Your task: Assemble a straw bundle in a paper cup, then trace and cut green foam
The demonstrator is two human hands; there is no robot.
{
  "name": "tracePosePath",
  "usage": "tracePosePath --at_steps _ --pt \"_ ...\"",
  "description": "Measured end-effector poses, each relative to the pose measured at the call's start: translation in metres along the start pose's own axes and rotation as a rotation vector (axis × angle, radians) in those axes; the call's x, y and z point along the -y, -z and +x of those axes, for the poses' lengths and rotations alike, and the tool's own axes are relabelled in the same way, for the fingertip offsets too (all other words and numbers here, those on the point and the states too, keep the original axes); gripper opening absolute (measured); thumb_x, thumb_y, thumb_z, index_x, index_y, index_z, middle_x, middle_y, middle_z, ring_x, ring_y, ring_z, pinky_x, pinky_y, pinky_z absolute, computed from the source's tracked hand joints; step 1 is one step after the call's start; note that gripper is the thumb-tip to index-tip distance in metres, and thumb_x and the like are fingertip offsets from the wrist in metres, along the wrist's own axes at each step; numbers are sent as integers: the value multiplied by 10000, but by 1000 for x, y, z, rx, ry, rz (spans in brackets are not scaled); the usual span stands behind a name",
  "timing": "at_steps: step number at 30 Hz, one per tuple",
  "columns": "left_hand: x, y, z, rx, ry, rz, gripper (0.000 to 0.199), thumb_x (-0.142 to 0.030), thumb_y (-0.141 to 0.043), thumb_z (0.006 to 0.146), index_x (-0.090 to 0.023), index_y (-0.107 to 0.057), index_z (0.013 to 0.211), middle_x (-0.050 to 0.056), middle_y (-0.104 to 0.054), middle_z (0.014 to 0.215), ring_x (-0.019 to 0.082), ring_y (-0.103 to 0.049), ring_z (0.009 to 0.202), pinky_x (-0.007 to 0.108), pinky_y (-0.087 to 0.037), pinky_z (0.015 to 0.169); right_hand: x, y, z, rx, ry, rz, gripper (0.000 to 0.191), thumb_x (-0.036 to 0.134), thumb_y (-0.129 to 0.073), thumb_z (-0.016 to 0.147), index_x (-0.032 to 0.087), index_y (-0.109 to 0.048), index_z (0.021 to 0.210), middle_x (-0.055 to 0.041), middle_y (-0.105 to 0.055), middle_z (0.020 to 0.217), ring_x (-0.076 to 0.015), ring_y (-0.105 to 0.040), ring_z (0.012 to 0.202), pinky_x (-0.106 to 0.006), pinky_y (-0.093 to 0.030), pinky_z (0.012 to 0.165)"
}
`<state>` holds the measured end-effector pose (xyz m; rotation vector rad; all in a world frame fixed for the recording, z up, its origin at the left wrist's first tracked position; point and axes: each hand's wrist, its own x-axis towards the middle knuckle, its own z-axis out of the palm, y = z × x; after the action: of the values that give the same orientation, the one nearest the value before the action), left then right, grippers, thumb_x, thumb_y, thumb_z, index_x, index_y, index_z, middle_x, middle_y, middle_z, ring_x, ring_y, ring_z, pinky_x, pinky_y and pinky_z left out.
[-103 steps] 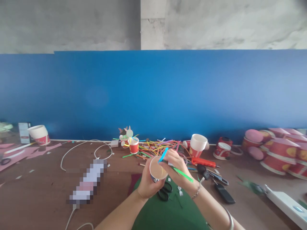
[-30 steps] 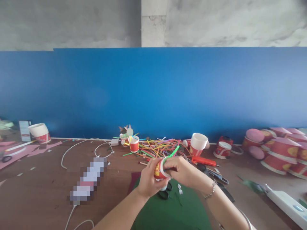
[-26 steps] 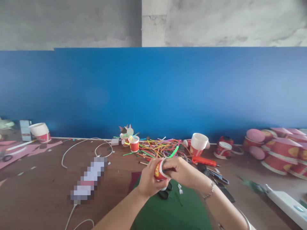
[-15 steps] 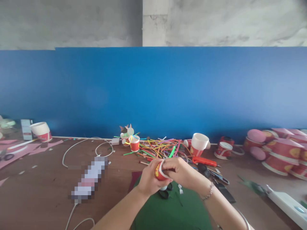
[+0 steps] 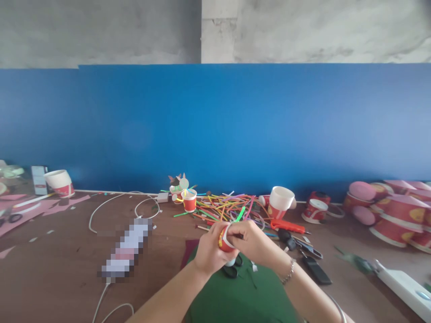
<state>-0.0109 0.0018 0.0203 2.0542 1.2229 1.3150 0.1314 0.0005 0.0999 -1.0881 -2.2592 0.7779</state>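
Cup (image 5: 225,241), red and yellow with a white rim, sits tilted in the person's left hand (image 5: 209,251), its mouth turned toward the right hand (image 5: 248,241). The left hand is closed snugly around the cup's side, a narrow, curved hold with the thumb along the near face. The right hand bends in from the other side, fingers curled close together and dipping into the cup's mouth. From where I stand, those fingertips are hidden, so I can't tell whether they are pinching anything. A bright green strip (image 5: 240,214) pokes up just beyond the right hand's knuckles, its lower end out of sight.

Under the hands, black-handled scissors (image 5: 235,266) lie partly covered on a green surface (image 5: 242,296), with a white scrap (image 5: 254,267) near them. Farther back, a heap of coloured strips (image 5: 222,206) spreads across the tabletop (image 5: 161,291), a small red cup (image 5: 190,202) standing at its left edge. A larger white-and-red cup (image 5: 281,202) stands right of the heap, behind an orange-red tool (image 5: 288,225).
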Motion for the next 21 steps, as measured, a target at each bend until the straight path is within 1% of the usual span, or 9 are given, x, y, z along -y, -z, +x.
tracePosePath --at_steps 4,6,9,12,14,17,19,21 --pt "1 -1 0 -4 0 13 557 -170 -684 573 -270 -496 1088 22 -626 1057 218 -632 910 304 -504 759 5 0 1 21 -45 29 163 112 -414 676 154 -408 519 53 -344 536 -74 -310 535 -189 -256 497" --pt "2 -1 1 -3 11 25 548 -176 -681 580 -275 -495 1087 18 -618 1054 216 -629 906 306 -505 749 6 4 1 4 -64 -14 150 108 -414 663 154 -409 520 52 -362 536 -75 -318 540 -186 -259 503" --pt "4 -1 2 -24 19 54 574 -185 -693 577 -269 -480 1104 25 -600 1064 227 -610 950 330 -498 778 7 9 -2 -49 -97 -142 105 105 -430 636 159 -457 551 49 -420 541 -80 -336 545 -191 -256 509" --pt "4 -1 2 -40 13 60 581 -192 -700 583 -261 -469 1112 32 -591 1067 231 -596 977 340 -490 798 6 12 -5 -61 -69 -227 124 98 -426 631 159 -478 537 40 -440 533 -83 -349 532 -202 -257 516" --pt "4 0 2 -32 10 56 570 -190 -698 587 -256 -471 1106 37 -590 1068 229 -596 975 335 -490 794 7 11 -4 -56 -33 -210 158 91 -410 647 157 -486 526 34 -443 531 -84 -364 528 -202 -266 518" --pt "4 1 1 -31 10 49 543 -175 -683 595 -253 -475 1091 36 -596 1058 221 -601 963 323 -492 789 10 9 -4 -62 10 -140 181 87 -405 666 161 -537 566 25 -495 565 -92 -411 555 -191 -300 532" --pt "5 1 1 -14 2 45 550 -168 -680 590 -259 -475 1092 28 -598 1068 212 -609 948 314 -495 788 11 8 -4 -44 24 -142 189 78 -409 658 160 -556 573 21 -518 572 -93 -424 559 -191 -309 538" --pt "5 0 0 23 -28 44 587 -167 -691 570 -271 -469 1105 18 -593 1096 209 -609 954 310 -495 805 10 7 -4 -16 5 -202 183 69 -420 634 158 -553 544 23 -505 537 -89 -403 527 -198 -291 521"
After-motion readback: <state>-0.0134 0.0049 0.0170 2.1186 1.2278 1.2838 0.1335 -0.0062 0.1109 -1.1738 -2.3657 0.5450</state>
